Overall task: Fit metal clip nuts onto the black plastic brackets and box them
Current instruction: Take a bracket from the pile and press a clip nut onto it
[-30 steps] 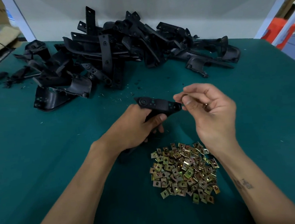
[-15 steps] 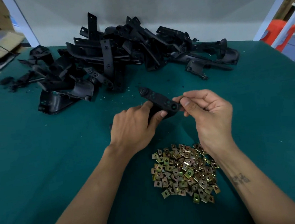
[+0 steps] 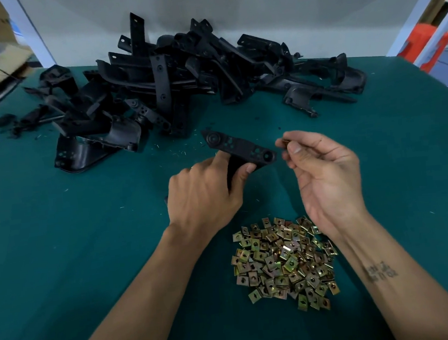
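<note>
Left hand (image 3: 206, 195): curled round the stem of one black bracket (image 3: 240, 149), flat holed face up, above the green desk (image 3: 88, 234). Right hand (image 3: 322, 172): just beside the bracket's right end, apart from it, thumb and fingertips pinching a small clip nut (image 3: 285, 141), mostly hidden. Loose clip nuts heap (image 3: 283, 261): near, below both wrists. Bracket pile (image 3: 172, 77): far side.

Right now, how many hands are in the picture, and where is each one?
2. The left hand grips a black bracket above the green table. The right hand pinches a small metal clip just right of the bracket's end. None seems hidden.
</note>
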Tool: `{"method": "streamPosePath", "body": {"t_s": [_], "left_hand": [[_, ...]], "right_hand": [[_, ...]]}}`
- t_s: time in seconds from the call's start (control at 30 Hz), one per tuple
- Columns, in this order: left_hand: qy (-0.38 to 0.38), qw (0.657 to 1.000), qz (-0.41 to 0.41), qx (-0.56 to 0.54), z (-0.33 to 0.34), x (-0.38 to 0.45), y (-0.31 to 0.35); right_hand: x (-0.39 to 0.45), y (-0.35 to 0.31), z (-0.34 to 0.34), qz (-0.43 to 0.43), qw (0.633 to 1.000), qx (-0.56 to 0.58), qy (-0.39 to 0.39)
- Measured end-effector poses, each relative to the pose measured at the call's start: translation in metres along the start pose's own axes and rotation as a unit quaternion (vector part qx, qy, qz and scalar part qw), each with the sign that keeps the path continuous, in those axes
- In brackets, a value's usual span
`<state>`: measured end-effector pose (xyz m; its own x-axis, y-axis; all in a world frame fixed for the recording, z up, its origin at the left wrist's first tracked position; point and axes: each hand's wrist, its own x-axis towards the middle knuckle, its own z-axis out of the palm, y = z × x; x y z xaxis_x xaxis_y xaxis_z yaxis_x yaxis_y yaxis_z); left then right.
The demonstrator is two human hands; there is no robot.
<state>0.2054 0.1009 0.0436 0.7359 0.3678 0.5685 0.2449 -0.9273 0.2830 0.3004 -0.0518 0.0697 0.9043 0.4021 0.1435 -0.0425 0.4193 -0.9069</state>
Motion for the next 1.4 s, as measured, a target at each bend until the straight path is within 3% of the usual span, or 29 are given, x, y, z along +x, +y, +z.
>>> {"method": "streamPosePath", "body": {"t_s": [0.2,0.37,0.63,0.9,1.13,1.4], "left_hand": [[-0.003,1.0,0.007,-0.008,0.002,-0.001,-0.001],[-0.001,1.0,0.023,0.0,0.003,-0.002,-0.003],[-0.014,1.0,0.028,0.0,0.004,-0.002,-0.002],[-0.003,0.999,0.043,-0.013,0.004,-0.003,-0.005],[-0.005,0.999,0.048,-0.015,0.006,-0.002,-0.004],[0.004,0.998,0.055,-0.016,0.006,-0.002,-0.005]], "right_hand": [[-0.002,-0.002,0.001,0.015,1.0,0.02,-0.02],[0.002,-0.001,-0.001,-0.027,0.999,0.017,-0.028],[0.004,0.004,-0.007,-0.126,0.976,-0.155,-0.083],[0.006,0.002,-0.009,-0.091,0.986,-0.122,-0.06],[0.006,0.0,-0.01,-0.122,0.975,-0.173,-0.071],[0.003,0.006,-0.005,-0.112,0.983,-0.136,-0.05]]}}
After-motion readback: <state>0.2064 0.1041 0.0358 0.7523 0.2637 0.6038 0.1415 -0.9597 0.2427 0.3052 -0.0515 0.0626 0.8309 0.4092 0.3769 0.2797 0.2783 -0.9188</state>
